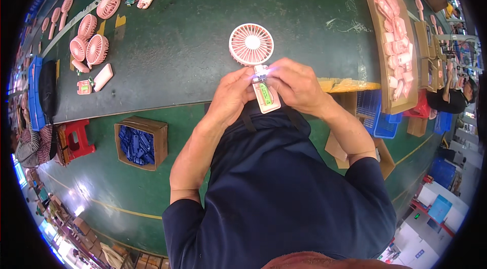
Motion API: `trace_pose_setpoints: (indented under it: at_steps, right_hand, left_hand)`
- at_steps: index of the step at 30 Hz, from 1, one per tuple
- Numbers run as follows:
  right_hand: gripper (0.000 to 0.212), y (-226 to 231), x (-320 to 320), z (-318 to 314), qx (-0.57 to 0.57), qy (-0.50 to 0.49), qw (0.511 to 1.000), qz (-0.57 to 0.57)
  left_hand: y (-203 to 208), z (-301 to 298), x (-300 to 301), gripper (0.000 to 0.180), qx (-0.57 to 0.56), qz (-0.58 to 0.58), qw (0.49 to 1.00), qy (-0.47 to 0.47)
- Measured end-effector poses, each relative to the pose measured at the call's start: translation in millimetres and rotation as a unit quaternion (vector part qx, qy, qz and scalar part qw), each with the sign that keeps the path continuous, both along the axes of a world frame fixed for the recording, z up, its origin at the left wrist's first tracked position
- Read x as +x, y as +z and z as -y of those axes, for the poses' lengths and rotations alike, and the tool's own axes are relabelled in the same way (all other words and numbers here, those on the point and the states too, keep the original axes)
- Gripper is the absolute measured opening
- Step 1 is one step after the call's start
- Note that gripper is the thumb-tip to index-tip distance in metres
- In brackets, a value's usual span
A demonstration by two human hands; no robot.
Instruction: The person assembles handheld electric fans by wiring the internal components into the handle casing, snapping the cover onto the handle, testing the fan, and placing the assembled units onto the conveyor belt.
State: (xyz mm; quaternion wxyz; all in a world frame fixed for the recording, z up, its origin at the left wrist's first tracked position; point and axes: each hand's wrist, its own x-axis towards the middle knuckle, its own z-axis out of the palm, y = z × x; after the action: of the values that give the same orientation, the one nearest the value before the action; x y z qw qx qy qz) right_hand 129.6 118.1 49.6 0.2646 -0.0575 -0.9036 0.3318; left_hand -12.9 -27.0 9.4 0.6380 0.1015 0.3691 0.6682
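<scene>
At the dark green surface's [177,41] near edge, the left hand [231,92] and right hand [299,84] pinch a pale-pink, round-headed plastic fan [251,44] below its head. A brown cardboard tray [375,36] of pink parts [398,47] lines the right edge; a brown carton [161,139] stands on the green floor [134,188].

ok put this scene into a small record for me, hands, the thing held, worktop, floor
left hand: fingers at the handle's top, below the fan head
right hand: fingers there too, from the other side
held thing: pink handheld fan, handle open, green-labelled battery showing
light: purplish glow between the hands
worktop, left: several pink fan heads
worktop, right: cardboard tray of pink plastic parts
floor, left: cardboard box of blue parts, red stool
</scene>
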Motion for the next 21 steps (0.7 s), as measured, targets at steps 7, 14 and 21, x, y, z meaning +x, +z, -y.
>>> trace_pose_setpoints:
  at_steps: [7, 14, 21]
  right_hand:
    - [0.011, 11, -6, -4, -0.020, -0.013, 0.997, 0.069]
    - [0.011, 12, -4, -9, 0.056, 0.009, 0.995, 0.086]
    - [0.012, 14, -6, -8, 0.086, 0.011, 0.990, 0.111]
  left_hand:
    - [0, -2, -5, 0.035, -0.016, 0.013, 1.000, -0.018]
    - [7, -3, -5, 0.035, -0.029, 0.012, 0.999, -0.015]
    - [7, -3, -5, 0.032, -0.030, 0.015, 0.999, -0.014]
